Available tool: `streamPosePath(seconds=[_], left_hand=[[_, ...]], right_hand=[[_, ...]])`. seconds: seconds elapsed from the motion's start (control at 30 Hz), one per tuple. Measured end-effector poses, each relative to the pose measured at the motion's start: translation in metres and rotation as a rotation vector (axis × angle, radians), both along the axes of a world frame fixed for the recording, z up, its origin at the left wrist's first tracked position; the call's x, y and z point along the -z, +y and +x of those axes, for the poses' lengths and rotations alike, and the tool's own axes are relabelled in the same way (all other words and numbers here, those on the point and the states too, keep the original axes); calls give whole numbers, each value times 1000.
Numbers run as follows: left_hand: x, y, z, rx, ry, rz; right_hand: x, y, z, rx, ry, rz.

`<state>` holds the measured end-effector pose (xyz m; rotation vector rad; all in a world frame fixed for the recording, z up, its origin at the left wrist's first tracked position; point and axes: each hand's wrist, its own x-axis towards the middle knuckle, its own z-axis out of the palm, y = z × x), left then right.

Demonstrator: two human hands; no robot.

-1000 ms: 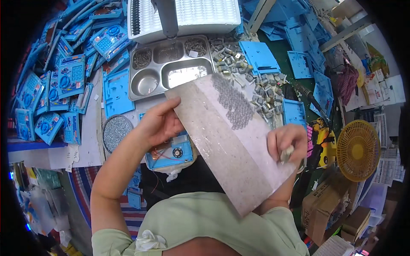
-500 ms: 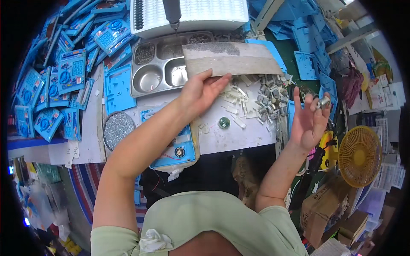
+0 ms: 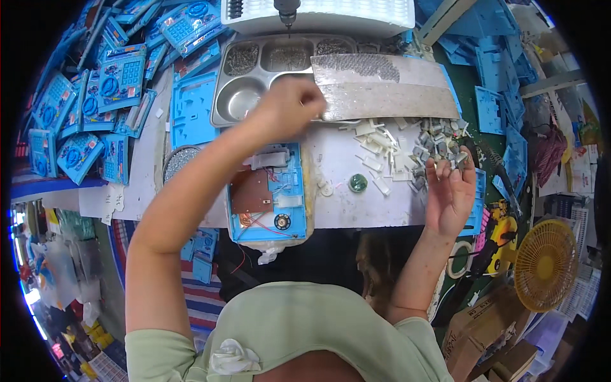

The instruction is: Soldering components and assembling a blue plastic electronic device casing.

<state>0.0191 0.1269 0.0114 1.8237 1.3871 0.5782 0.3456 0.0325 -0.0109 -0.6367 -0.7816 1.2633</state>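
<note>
My left hand (image 3: 286, 111) is over the lower compartments of a steel tray (image 3: 217, 105), slightly blurred. Its fingers are curled together, and anything in them is hidden. At the right end of the table, my right hand (image 3: 453, 200) is palm up with bent fingers, pinching a small silvery motor (image 3: 459, 159) at the fingertips. A pile of grey metal motors (image 3: 423, 153) and white plastic parts (image 3: 382, 143) lies beside it. Below my left forearm sits an opened blue toy casing (image 3: 289, 184) with wires, a brown board and a round black speaker (image 3: 282, 221).
Blue toy casings with keypads (image 3: 121, 79) are heaped at the left. An electric screwdriver (image 3: 287, 9) hangs above the tray. A curved grey board (image 3: 388, 95) covers the tray's right side. A green round object (image 3: 358, 183) lies mid-table; a yellow fan (image 3: 546, 264) stands right.
My left hand has left the grey board's edge, moved left over the tray and curled its fingers. My right hand has come down and left to the motor pile. The view has shifted.
</note>
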Motion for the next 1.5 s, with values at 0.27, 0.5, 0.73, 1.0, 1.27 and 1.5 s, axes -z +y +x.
streamPosePath(seconds=[0.27,0.5,0.73,1.0,1.27,1.5], left_hand=[[35,50,13,82,221,675],[35,54,33,253,544,810],[3,32,32,201,266,687],[-39,-116,-19,5,-549,-189],[-15,-187,-45,-177,-531,-148],[3,-206,-30,-157,-491,16]], right_hand=[[-4,4,-35,-17,-153,-71],[-13,-7,-35,40,-290,-79],[-17,-16,-31,-156,-804,-160],[-1,-7,-36,-362,-1232,-155],[-3,3,-55,-406,-1654,78],[-8,6,-66,-389,-1759,152]])
